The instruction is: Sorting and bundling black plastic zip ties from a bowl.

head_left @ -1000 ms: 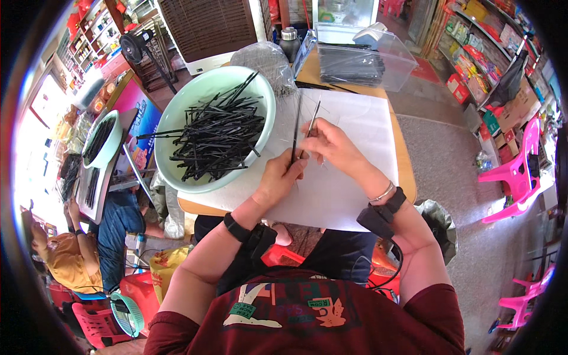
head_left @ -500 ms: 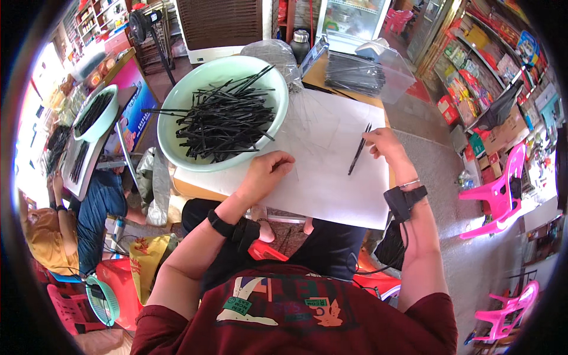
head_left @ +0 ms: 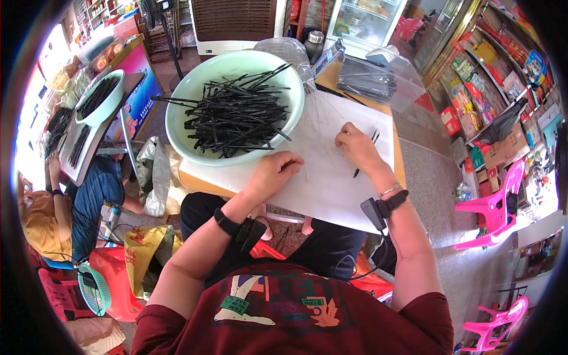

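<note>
My right hand [head_left: 357,148] rests on the white sheet [head_left: 331,183] covering the table and holds thin black sticks [head_left: 367,155] that poke out past its fingers. My left hand [head_left: 276,170] lies curled on the same sheet, just below the rim of a large pale green bowl [head_left: 183,142]. The bowl is heaped with many more black sticks [head_left: 236,113]. Whether the left hand pinches anything is hidden by its fingers.
A clear plastic box [head_left: 378,80] with dark sticks stands at the table's far right corner. To the left a person in blue [head_left: 89,195] sits at another table with a green bowl [head_left: 97,97]. Pink chairs [head_left: 494,207] stand on the right.
My right hand has drawn the black sticks back toward the middle of the sheet. My left hand has slid down from the bowl's rim and curled.
</note>
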The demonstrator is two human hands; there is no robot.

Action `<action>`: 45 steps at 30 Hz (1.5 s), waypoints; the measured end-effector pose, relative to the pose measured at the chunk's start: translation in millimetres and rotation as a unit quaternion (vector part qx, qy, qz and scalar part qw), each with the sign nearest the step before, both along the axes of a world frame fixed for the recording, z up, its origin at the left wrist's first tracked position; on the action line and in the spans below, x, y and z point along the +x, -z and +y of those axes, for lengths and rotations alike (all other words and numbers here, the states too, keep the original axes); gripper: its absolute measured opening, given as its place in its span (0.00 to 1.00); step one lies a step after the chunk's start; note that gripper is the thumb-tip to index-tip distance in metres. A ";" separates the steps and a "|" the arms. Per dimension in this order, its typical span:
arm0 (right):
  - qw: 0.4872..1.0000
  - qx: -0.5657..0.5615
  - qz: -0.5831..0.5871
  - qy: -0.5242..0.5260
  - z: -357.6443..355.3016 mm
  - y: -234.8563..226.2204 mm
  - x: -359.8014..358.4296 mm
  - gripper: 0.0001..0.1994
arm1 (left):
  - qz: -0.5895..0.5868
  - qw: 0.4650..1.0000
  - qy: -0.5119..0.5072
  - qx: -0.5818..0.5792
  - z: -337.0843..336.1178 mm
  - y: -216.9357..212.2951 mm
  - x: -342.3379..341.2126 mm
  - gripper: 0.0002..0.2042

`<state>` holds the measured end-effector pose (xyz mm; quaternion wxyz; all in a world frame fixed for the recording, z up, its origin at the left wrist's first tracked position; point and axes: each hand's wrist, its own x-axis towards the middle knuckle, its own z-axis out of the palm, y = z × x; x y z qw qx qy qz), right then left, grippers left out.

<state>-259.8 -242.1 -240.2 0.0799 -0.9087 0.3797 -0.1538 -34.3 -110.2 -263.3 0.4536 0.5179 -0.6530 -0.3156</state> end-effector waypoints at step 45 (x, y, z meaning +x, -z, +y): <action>0.971 -0.152 -0.180 0.035 41.0 -100.7 3.8 0.03 | 0.378 0.906 0.120 0.146 -6.1 9.5 14.2 0.17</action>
